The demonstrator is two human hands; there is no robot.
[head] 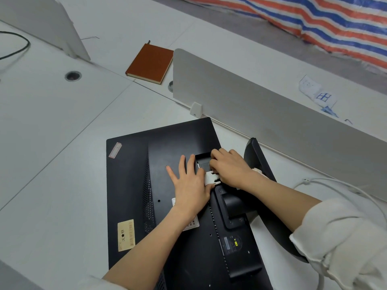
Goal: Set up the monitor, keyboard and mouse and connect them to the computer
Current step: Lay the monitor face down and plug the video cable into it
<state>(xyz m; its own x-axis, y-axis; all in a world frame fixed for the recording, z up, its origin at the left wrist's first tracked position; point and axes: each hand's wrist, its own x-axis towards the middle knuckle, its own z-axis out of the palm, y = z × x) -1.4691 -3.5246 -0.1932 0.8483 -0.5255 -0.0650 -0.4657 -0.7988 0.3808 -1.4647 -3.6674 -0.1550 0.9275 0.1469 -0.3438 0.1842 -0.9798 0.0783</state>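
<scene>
The monitor (167, 195) lies face down on the desk (52, 164). The left hand (189, 183) presses flat on its back, fingers straight. At 3 o'clock, the right hand (230, 168) pinches a white plug (210, 178) at the port recess.

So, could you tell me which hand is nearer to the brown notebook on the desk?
Left. The left hand lies flat on the monitor's back, on the side toward the brown notebook; the right hand, gripping the white connector, sits farther right.
</scene>
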